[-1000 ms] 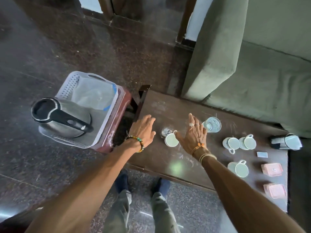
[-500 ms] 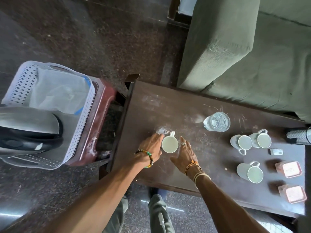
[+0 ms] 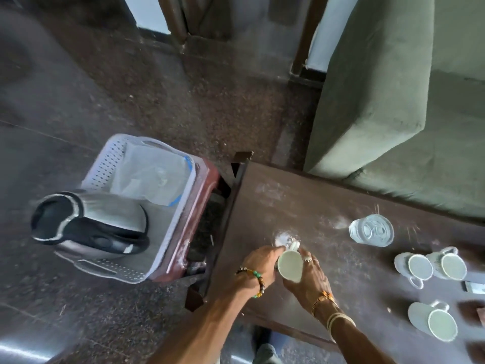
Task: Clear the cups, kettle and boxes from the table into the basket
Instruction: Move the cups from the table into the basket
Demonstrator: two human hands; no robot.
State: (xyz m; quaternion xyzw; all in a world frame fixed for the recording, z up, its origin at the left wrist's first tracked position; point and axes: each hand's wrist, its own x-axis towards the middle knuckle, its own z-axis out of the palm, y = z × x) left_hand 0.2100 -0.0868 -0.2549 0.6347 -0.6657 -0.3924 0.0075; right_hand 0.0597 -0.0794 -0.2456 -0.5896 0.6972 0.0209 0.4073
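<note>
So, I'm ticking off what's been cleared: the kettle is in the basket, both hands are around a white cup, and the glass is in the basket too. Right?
Not quite. The head view shows the glass standing on the table. The kettle is in the basket, and the left hand and right hand are around the white cup.

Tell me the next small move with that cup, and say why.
Probably lift the cup and carry it left to the basket. Both the left hand and the right hand are closed around it on the table, and the kettle already lies in the basket.
</note>
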